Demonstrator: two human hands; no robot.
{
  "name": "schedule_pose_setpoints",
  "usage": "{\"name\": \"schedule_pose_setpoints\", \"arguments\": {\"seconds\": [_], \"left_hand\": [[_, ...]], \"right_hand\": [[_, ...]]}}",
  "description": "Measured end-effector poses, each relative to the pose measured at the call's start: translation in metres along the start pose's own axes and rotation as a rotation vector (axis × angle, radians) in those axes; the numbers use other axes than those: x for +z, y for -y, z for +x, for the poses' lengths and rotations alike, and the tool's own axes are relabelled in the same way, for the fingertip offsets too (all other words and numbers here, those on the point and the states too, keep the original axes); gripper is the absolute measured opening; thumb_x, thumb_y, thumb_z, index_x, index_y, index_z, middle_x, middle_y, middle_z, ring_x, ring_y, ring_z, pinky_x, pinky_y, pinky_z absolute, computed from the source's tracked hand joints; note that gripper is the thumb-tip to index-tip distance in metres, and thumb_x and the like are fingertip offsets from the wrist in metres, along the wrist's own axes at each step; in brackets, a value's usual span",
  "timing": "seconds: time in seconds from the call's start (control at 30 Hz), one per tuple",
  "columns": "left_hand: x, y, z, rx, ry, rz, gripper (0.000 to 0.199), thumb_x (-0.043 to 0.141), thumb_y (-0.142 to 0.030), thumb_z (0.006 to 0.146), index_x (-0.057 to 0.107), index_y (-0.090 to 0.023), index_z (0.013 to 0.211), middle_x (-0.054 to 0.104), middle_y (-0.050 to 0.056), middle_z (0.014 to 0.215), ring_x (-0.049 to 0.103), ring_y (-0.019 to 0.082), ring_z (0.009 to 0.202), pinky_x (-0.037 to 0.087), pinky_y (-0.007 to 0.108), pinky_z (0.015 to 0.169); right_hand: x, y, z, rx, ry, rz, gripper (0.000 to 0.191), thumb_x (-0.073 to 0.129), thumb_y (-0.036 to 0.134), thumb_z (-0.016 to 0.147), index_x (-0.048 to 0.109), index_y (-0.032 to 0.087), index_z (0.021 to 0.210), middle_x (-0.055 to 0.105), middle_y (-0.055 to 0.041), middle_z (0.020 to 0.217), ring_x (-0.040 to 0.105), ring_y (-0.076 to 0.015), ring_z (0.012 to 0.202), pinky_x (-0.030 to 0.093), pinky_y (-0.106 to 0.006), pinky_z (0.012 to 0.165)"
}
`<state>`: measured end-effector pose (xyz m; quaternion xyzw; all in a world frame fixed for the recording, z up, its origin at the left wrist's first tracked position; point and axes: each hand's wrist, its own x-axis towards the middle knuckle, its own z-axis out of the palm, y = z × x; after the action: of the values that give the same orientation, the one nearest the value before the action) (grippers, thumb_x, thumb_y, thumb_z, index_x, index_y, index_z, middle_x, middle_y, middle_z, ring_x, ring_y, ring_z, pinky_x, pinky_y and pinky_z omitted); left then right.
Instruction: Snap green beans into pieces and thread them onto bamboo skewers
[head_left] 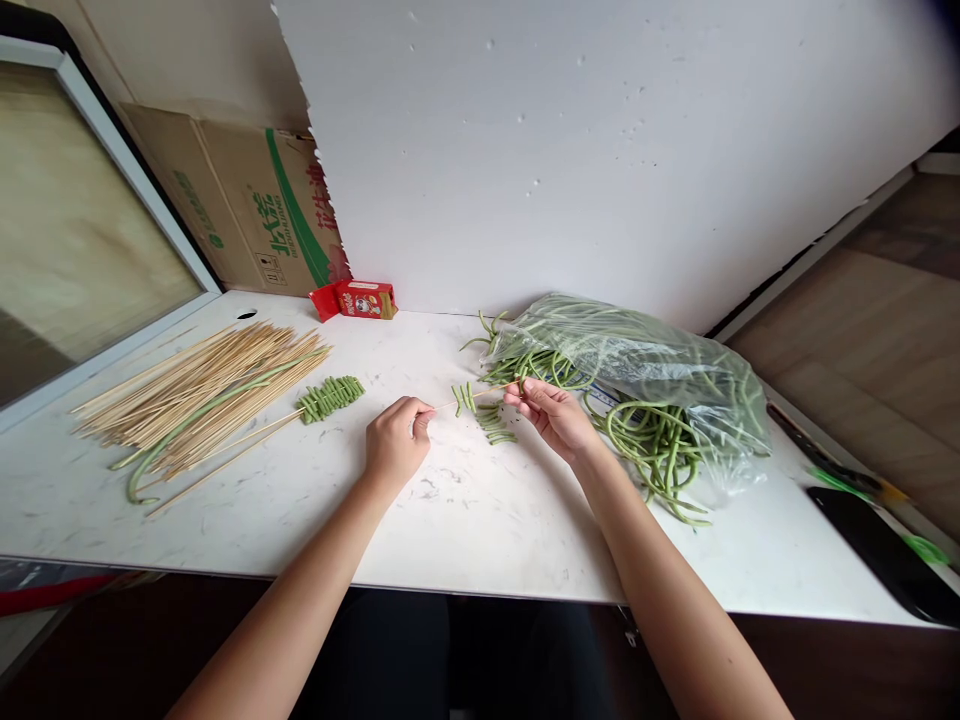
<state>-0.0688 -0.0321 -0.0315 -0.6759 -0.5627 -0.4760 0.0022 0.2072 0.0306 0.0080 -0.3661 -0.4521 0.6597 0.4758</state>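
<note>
A thin bamboo skewer (491,390) runs between my two hands over the table. My left hand (397,440) is closed on its left end. At the other end, the fingertips of my right hand (553,412) pinch a short piece of green bean (523,384), partly hidden by the fingers. A few cut bean pieces (465,398) cross the skewer's line; whether they are threaded or lie behind it I cannot tell. More cut pieces (496,425) lie in a row between my hands. To the left, skewers packed with bean pieces (330,398) rest on the table.
Many bare skewers (225,385) are piled at the left, a long bean (217,405) across them. At the right, a clear plastic bag (637,340) holds long beans, with loose beans (660,440) before it. A red box (366,299) and black phone-like object (885,550) also lie here.
</note>
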Motion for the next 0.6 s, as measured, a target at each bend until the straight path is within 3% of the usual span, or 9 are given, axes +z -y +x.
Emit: {"name": "schedule_pose_setpoints", "arguments": {"seconds": [0.6], "left_hand": [[-0.0016,-0.0011,0.0013,0.011,-0.012,0.016,0.017,0.06,-0.018,0.097,0.067,-0.023,0.082,0.075,0.0,0.084,0.065,0.016,0.075,0.044,0.027,0.068]], "right_hand": [[0.0002,-0.0026,-0.0001,-0.003,-0.019,0.001,0.03,0.089,0.045,0.083,0.081,0.021,0.1,0.081,-0.0074,0.113,0.078,-0.0196,0.1,0.063,-0.023,0.075]]}}
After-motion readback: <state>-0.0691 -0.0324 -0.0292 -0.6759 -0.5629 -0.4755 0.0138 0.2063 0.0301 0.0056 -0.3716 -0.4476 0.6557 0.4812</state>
